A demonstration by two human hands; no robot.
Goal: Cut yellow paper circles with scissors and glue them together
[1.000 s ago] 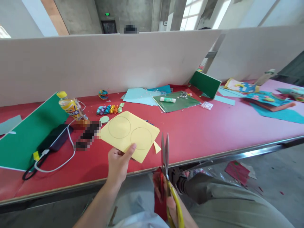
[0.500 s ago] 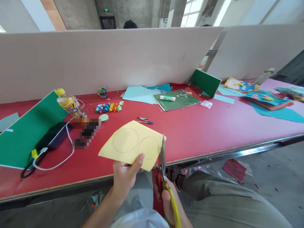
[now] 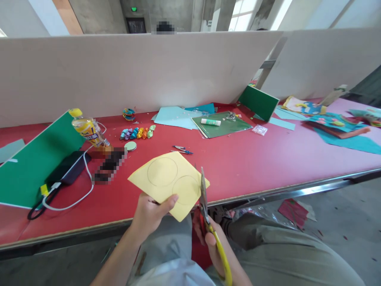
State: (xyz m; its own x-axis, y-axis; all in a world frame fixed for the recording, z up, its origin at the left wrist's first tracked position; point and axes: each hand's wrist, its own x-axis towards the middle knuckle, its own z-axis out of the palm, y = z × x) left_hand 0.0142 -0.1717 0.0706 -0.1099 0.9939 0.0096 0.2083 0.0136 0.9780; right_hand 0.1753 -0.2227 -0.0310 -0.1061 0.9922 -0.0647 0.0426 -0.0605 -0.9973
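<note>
A yellow sheet of paper (image 3: pixel 166 190) with two circles drawn on it is pinched at its lower edge by my left hand (image 3: pixel 153 212), thumb on top. My right hand (image 3: pixel 212 238) grips scissors (image 3: pixel 219 250) with yellow and red handles. The scissor blades point up and away from me, at the right edge of the paper beside the smaller-looking circle. Part of the paper's right corner lies behind the blade. Just beyond the sheet, a pair of compasses (image 3: pixel 182 150) rests on the red table (image 3: pixel 244 167).
To the left stand a drink bottle (image 3: pixel 89 129), a green board (image 3: pixel 38 163) and a black power bank (image 3: pixel 68 167) with a white cable. Farther back lie twisted colourful paper pieces (image 3: pixel 138 132), light blue paper (image 3: pixel 174 117) and a glue stick (image 3: pixel 210 122). A pale partition (image 3: pixel 143 71) runs behind.
The yellow paper has shifted slightly right and turned clockwise in my left hand. The scissors have moved a little, their blades still at the paper's right edge.
</note>
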